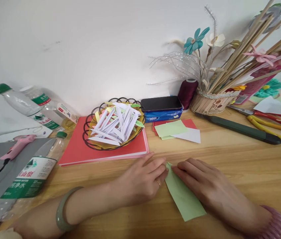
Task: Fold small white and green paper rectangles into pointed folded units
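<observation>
A pale green sheet of paper [185, 197] lies slanted on the wooden table, its narrow far end between my two hands. My left hand [142, 179], with a ring on one finger, pinches the paper's far left corner. Along the right edge, my right hand [205, 182] has its fingers bent and pressed together on the same sheet. A fold seems to run near the far end, partly hidden under the right fingers. Beyond the hands lie small green paper pieces [171, 128] and a white piece [190, 135] on red paper [191, 123].
A basket [85, 137] of folded paper strips sits on red sheets [73, 151]. Plastic bottles [31, 176] and a pink glue gun [18, 146] are on the left. Behind are a phone [161, 103] on a blue pack, a thread spool [187, 94], a flower pot [210, 103]; right, a dark green cutter [245, 128] and scissors [272, 127].
</observation>
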`<state>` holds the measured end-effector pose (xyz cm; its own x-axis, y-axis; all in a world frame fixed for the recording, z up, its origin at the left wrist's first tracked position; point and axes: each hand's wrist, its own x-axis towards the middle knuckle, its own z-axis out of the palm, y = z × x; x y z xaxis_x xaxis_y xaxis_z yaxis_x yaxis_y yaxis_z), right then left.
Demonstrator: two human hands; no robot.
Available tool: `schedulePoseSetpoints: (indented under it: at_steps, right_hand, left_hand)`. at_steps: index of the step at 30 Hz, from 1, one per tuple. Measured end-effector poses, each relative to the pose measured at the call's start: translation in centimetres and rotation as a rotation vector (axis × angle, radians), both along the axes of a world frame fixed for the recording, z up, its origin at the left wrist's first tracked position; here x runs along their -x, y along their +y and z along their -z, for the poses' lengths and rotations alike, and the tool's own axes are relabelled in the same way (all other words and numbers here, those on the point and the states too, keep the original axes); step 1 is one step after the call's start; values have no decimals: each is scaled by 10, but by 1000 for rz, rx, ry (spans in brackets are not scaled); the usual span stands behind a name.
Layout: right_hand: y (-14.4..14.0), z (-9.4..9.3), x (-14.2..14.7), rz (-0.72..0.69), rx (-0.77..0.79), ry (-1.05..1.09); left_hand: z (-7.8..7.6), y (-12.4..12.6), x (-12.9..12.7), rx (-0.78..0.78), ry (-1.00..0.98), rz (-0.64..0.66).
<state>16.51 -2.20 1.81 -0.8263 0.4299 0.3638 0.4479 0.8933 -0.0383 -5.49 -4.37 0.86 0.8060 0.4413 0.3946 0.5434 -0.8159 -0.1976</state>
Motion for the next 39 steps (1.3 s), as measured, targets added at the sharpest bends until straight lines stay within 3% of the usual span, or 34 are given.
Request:
schedulePoseSetpoints:
  at_steps: [16,26,32,39]
  right_hand:
    - [0,2,0,13,81,-19]
    - [11,10,-6,48,419,-3]
    - [14,9,-13,16,397,8]
    - [12,5,-13,-16,405,-6]
  left_hand:
    - [-3,2,-3,54,24,-34]
    - [0,0,-2,53,35,-29]
    - [0,-1,-2,-6,82,-2]
    - [0,-1,-2,35,33,-26]
